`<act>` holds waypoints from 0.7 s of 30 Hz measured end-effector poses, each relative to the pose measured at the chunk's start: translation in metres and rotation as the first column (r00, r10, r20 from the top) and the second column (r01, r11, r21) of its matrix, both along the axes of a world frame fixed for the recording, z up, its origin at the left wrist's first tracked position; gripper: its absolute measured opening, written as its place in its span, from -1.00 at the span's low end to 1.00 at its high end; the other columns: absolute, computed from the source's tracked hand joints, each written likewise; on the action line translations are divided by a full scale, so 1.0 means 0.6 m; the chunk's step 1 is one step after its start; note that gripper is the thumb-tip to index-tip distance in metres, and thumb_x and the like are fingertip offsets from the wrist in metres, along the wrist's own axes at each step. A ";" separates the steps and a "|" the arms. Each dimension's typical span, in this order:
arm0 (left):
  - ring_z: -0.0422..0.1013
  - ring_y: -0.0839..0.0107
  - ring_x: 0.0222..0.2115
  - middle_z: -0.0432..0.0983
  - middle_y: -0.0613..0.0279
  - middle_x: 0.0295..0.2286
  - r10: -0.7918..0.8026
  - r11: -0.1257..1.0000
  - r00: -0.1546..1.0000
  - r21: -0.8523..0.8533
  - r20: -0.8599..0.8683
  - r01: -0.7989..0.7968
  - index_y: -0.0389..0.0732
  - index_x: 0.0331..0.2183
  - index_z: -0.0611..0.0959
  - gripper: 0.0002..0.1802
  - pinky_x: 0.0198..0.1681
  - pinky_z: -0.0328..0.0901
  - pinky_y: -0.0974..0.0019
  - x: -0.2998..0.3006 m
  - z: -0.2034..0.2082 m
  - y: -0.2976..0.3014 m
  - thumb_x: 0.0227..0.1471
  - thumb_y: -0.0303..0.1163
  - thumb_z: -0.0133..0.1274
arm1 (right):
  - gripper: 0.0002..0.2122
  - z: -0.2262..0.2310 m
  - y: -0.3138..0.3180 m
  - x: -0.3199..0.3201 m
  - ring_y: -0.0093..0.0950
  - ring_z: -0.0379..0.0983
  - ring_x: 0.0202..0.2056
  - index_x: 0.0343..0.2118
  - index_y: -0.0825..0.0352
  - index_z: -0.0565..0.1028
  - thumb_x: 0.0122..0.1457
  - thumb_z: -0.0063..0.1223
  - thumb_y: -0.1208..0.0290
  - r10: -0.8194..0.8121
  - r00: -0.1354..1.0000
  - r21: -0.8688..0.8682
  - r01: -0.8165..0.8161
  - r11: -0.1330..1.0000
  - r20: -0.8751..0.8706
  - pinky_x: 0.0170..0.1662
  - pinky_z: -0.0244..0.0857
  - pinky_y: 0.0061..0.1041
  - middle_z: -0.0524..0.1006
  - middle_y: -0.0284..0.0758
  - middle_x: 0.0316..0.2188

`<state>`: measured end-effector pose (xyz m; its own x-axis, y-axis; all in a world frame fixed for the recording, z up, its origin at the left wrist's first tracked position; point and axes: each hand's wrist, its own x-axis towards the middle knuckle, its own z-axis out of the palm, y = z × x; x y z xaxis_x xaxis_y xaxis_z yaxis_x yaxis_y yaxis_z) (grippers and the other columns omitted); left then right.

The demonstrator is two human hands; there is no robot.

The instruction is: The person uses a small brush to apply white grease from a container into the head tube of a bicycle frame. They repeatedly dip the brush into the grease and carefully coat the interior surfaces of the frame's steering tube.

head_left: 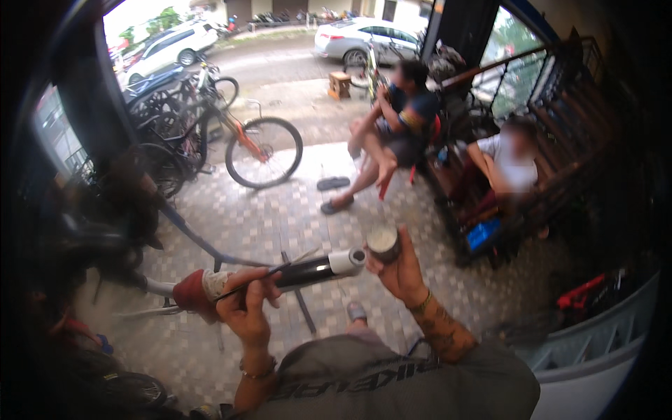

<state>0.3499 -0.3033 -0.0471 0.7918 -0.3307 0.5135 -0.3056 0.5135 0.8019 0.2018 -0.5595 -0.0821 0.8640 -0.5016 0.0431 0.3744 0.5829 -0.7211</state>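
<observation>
My left hand (246,311) is closed on a thin dark stick (241,285) with a paler end, like a slim brush. That end lies above a glossy black tube (304,271) with a silver-white end piece (346,263) and a round open mouth. A red and whitish cloth (194,290) is bunched around the part left of my left hand. In my right hand (401,271) is a small round tub (383,242), its pale top or contents facing up, just right of the tube's mouth. Whether the stick touches the tube I cannot tell.
A bicycle with an orange fork (246,143) stands ahead left, among several others. One person (409,105) sits ahead; another (505,164) sits on a dark wooden bench (567,133) at right. Dark stand legs (301,301) stand on the tiled floor (329,224).
</observation>
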 end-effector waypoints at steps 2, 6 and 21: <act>0.55 0.43 -0.48 0.70 -0.12 -0.33 -0.080 0.996 0.993 -0.032 0.085 0.083 -0.44 -0.07 0.68 -0.78 -0.42 0.46 0.40 -0.025 0.040 -0.021 0.35 -0.53 0.06 | -0.27 0.040 0.012 0.011 -0.62 0.30 -0.54 -0.01 0.34 0.55 0.48 -0.36 -0.37 -0.025 0.999 0.014 0.024 1.000 0.029 -0.40 0.19 -0.55 0.60 -0.24 -0.22; 0.60 0.38 -0.44 0.72 -0.16 -0.30 -0.139 0.990 0.936 0.018 0.322 0.141 -0.45 -0.10 0.72 -0.78 -0.36 0.50 0.36 -0.044 0.084 -0.065 0.21 -0.67 0.12 | -0.25 0.082 0.018 0.013 -0.66 0.18 -0.69 0.04 0.28 0.47 0.44 -0.42 -0.45 -0.073 0.997 -0.020 0.074 0.997 0.037 -0.59 0.05 -0.64 0.56 -0.26 -0.35; 0.64 0.26 -0.43 0.71 0.03 -0.33 -0.233 0.958 0.758 0.279 0.609 0.069 -0.33 -0.20 0.76 -0.71 -0.38 0.47 0.33 -0.035 0.082 -0.148 -0.03 -0.72 0.21 | -0.33 0.062 0.040 -0.018 -0.65 0.25 -0.65 0.00 0.27 0.47 0.52 -0.46 -0.33 -0.251 0.960 -0.114 0.237 0.965 -0.127 -0.59 0.11 -0.61 0.55 -0.37 -0.41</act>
